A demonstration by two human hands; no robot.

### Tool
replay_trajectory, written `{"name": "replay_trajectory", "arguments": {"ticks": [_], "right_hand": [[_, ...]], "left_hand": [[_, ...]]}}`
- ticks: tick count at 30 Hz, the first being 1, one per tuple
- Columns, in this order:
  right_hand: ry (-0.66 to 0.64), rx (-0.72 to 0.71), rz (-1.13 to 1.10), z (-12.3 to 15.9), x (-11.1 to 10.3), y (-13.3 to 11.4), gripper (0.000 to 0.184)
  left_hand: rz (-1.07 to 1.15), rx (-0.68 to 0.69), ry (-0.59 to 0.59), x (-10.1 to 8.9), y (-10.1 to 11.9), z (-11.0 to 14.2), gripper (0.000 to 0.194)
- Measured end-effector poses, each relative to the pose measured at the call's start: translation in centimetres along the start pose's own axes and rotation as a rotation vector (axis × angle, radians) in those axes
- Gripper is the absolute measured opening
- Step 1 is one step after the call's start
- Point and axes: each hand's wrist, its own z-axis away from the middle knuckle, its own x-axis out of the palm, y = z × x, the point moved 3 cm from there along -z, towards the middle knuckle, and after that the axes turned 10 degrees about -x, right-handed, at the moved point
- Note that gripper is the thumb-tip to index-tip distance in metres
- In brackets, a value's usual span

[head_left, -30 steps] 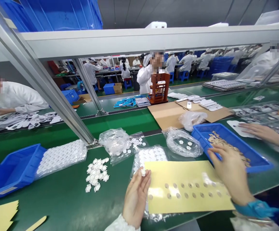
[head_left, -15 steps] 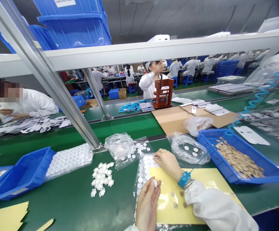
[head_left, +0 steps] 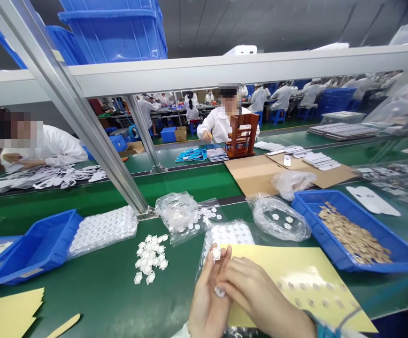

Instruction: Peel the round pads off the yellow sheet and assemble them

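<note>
Two white discs sit at your fingers: the upper disc (head_left: 216, 254) is pinched narrowly at the fingertips of your left hand (head_left: 209, 295), while the lower disc (head_left: 219, 291) lies between your hands, against the fingers of your right hand (head_left: 260, 293), though you can't tell if they grip it. Just right of your fingers lies a yellow sheet (head_left: 305, 265) with rows of round marks; ahead are a plastic bag of white discs (head_left: 228, 233) and, farther right, a blue tray (head_left: 307, 220) of tan discs (head_left: 353, 239).

Green workbench (head_left: 94, 300) filling lower half of frame. Loose white foam pieces (head_left: 148, 258) left of centre; clear plastic bag of white discs (head_left: 279, 218) at centre right; blue plastic tray (head_left: 330, 249) at right; yellow card sheet (head_left: 316, 277) lower right; wooden stick (head_left: 65, 326) bottom left; cardboard sheet (head_left: 249, 176) farther back.
</note>
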Motion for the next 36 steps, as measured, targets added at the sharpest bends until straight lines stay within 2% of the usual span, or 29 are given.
{"name": "replay_trajectory", "arguments": {"ticks": [3,6,10,13,17,22,25,36], "right_hand": [[0.127,0.007,-0.010,1.2,0.5,-1.0,0.011],[0.192,0.019,-0.068,1.8,0.5,-1.2,0.019],[0.269,-0.065,-0.023,2.1,0.1,-2.0,0.022],[0.363,-0.184,0.066,2.2,-1.0,-2.9,0.022],[0.455,-0.249,0.181,2.2,-3.7,-3.8,0.025],[0.452,-0.247,0.178,1.4,-5.7,-4.4,0.017],[0.469,-0.276,0.164,1.0,-5.8,-4.7,0.016],[0.490,-0.278,0.212,1.1,-6.0,-5.1,0.018]], "left_hand": [[0.052,-0.007,-0.045,1.0,-0.2,1.0,0.019],[0.036,0.033,-0.054,1.4,-0.3,2.0,0.021],[-0.040,0.058,-0.077,1.3,-0.4,3.2,0.021],[-0.116,0.070,-0.167,1.5,-0.5,3.9,0.016],[-0.230,0.079,-0.273,1.9,-0.7,4.7,0.024],[-0.339,0.044,-0.332,2.0,-1.3,5.0,0.022],[-0.397,0.050,-0.362,1.8,-1.4,5.0,0.025],[-0.428,0.047,-0.331,1.1,-1.3,4.6,0.027]]}}
